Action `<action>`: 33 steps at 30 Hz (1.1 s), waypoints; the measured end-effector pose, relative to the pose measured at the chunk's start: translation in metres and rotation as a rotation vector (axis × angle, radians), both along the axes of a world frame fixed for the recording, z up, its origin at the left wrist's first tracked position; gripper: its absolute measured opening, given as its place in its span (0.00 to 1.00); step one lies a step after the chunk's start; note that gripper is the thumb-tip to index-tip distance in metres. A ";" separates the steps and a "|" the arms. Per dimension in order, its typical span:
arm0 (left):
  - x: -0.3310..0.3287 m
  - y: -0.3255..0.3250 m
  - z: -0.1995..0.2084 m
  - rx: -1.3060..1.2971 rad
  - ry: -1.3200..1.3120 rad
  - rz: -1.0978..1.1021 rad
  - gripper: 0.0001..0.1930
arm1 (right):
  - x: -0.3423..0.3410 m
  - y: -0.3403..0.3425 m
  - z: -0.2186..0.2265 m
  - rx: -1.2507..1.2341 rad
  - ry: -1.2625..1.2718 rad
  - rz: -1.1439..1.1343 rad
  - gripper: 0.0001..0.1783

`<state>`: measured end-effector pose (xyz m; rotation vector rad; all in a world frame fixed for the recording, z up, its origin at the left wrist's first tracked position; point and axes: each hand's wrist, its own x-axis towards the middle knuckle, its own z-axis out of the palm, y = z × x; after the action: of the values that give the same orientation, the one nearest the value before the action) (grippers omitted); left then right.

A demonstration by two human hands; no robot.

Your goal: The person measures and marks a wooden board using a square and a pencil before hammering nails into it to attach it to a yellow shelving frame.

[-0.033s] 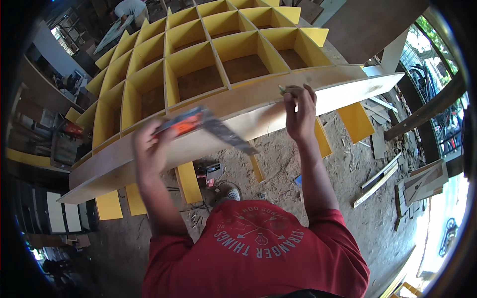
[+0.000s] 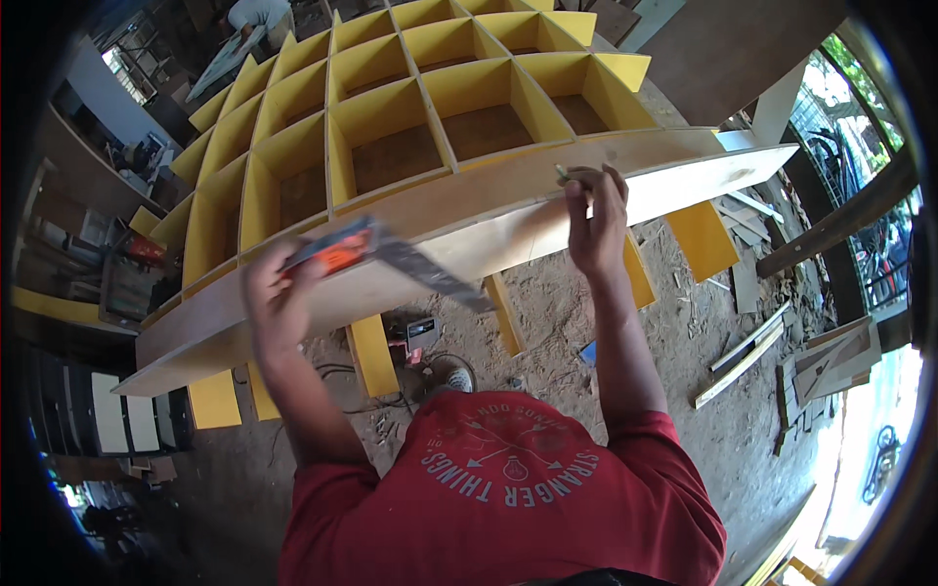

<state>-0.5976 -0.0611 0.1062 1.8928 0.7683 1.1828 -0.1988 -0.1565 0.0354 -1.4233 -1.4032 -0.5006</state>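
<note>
My left hand [image 2: 278,298] is closed around the orange and grey handle of a try square [image 2: 430,272], blurred by motion. Its dark metal blade slants down to the right, in front of a long pale wooden board [image 2: 489,249]. Over the right part of this board, my right hand [image 2: 598,220] is raised with bent fingers. They pinch a thin pencil [image 2: 562,174], mostly hidden by the fingers. The board runs along the near side of a large yellow grid frame [image 2: 386,112] of open compartments.
Yellow slats [image 2: 371,356] stick out below the board. Wood offcuts [image 2: 743,356] and shavings lie on the dirt floor at right, near a slanting post [image 2: 831,230]. A small dark box [image 2: 422,333] and cables sit by my feet. Another person [image 2: 259,15] bends at the far left.
My left hand has moved a little to the left with the try square. My right hand has shifted slightly to the right, still pinching the pencil.
</note>
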 end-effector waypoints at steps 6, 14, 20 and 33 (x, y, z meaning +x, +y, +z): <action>-0.112 0.013 -0.013 0.007 0.066 0.099 0.16 | -0.003 0.000 -0.002 -0.065 0.006 -0.063 0.03; -0.119 0.026 -0.032 0.018 0.251 0.131 0.10 | -0.010 0.006 -0.008 -0.084 0.058 -0.094 0.10; -0.122 0.022 -0.012 0.000 0.433 0.140 0.12 | -0.011 0.009 -0.010 -0.076 0.043 -0.127 0.09; -0.127 0.035 -0.025 0.113 0.390 0.095 0.17 | -0.019 0.012 -0.010 -0.102 0.235 -0.101 0.14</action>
<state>-0.7242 -0.0265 0.0815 2.2380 1.0264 0.9377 -0.2177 -0.1448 0.0258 -1.5860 -1.1873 -0.3172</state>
